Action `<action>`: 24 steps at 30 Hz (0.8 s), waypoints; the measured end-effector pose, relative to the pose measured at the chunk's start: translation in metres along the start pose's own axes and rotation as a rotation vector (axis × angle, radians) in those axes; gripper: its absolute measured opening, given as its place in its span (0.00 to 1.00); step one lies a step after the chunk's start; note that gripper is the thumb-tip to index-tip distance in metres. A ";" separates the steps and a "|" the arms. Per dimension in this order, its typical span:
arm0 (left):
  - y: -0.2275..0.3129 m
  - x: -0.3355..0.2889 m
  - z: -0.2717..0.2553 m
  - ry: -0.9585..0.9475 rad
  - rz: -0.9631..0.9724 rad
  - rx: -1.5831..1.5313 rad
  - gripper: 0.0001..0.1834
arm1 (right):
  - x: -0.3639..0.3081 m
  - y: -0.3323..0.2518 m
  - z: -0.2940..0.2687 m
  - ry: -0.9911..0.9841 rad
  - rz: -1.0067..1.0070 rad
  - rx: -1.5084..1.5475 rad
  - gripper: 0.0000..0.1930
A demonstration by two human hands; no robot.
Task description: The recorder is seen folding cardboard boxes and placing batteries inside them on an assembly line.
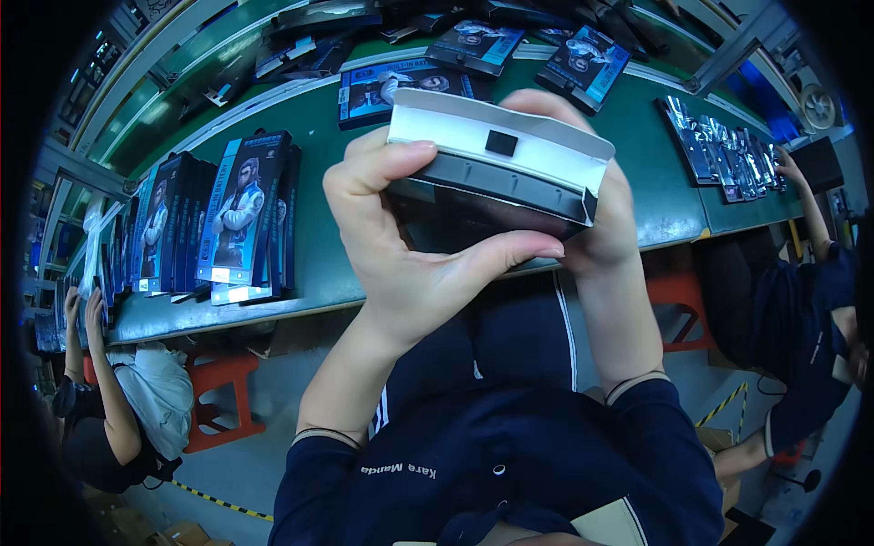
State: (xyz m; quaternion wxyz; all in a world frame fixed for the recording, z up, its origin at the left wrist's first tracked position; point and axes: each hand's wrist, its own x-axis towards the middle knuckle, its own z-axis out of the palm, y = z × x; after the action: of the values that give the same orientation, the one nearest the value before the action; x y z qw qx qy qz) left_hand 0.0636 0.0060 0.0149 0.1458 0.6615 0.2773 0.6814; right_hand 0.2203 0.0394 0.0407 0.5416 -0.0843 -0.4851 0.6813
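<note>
Held up in front of me is a dark cardboard box with its end flap standing open. The flap's inside is white and carries a small black square. Inside the opening, the edge of a black tray shows. My left hand is closed round the box's left end, thumb along its near side. Round the right end, my right hand also grips it, partly hidden behind the box and flap.
Printed boxes stand upright in rows on the green table at left. More boxes lie along the far side, near a conveyor. Black items in shiny wrap lie at right. Co-workers sit at both sides, beside red stools.
</note>
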 end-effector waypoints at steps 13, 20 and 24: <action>0.033 0.011 0.006 0.127 -0.311 -0.549 0.16 | -0.024 0.015 0.029 0.256 -0.664 -0.578 0.19; 0.022 0.009 0.002 0.106 -0.167 -0.304 0.15 | -0.021 0.021 0.016 0.158 -0.760 -0.714 0.18; -0.008 -0.001 -0.019 -0.101 -0.132 -0.486 0.39 | -0.034 0.049 -0.006 0.059 -0.817 -0.876 0.22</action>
State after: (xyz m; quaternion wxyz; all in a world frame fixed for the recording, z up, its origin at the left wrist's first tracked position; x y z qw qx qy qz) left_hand 0.0439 0.0087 0.0099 0.3584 0.6208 0.1400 0.6831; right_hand 0.2051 0.0172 -0.0135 0.6878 -0.1254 -0.6986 0.1518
